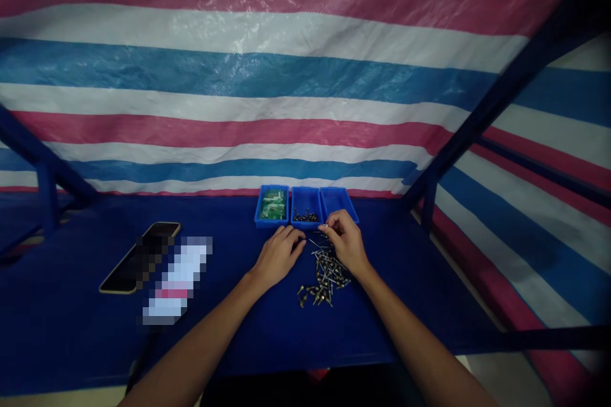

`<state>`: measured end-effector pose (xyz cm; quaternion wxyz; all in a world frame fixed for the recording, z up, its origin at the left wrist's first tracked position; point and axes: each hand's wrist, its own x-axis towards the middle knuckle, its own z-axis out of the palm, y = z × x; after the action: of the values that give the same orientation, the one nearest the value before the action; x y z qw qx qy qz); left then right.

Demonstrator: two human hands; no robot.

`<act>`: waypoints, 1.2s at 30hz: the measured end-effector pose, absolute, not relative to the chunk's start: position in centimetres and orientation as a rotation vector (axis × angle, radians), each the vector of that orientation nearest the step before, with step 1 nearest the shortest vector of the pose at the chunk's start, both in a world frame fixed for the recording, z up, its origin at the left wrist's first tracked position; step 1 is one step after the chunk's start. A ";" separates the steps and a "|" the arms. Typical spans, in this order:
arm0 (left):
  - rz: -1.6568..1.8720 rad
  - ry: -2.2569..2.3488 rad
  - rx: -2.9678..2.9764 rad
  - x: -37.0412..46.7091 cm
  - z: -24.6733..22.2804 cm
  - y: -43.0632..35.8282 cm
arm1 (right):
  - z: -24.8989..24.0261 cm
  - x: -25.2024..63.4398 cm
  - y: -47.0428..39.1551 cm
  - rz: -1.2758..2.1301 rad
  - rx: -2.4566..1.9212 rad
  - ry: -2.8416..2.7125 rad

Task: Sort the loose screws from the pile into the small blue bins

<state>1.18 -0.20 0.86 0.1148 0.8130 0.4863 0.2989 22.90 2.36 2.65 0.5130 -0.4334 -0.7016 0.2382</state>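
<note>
My right hand (345, 243) is closed in a pinch above the far end of a loose pile of small parts (329, 272). A tiny pale bit shows at its fingertips, too small to name. The pile's parts have dark and brassy bodies, many with thin silvery pins, and lie on the blue table. My left hand (278, 257) rests on the table to the left of the pile, fingers loosely bent and apart, holding nothing visible. Just beyond the hands, a blue middle bin (306, 197) contains several similar small parts.
A left blue bin (258, 219) holds green circuit boards (273, 203). The right blue bin (338, 198) stands beside the middle one. On the left lie a dark phone (138, 261) and a pixelated bright object (177, 283). Blue frame bars (432, 181) and striped sheeting (248, 133) enclose the table.
</note>
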 end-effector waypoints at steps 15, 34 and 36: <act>0.877 1.414 2.391 1.1 0.8 -0.1 | 3.0 23.0 2.3 0.617 -0.895 -1.731; 0.867 1.425 2.393 1.1 0.9 -0.3 | 2.1 22.9 2.4 0.767 -1.044 -1.622; 0.869 1.424 2.392 1.1 0.9 -0.3 | 2.1 23.0 2.5 0.772 -1.065 -1.626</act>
<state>1.14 -0.30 0.93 0.1125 0.8149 0.4853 0.2962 22.96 2.46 2.06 0.5013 -0.4404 -0.6728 0.3194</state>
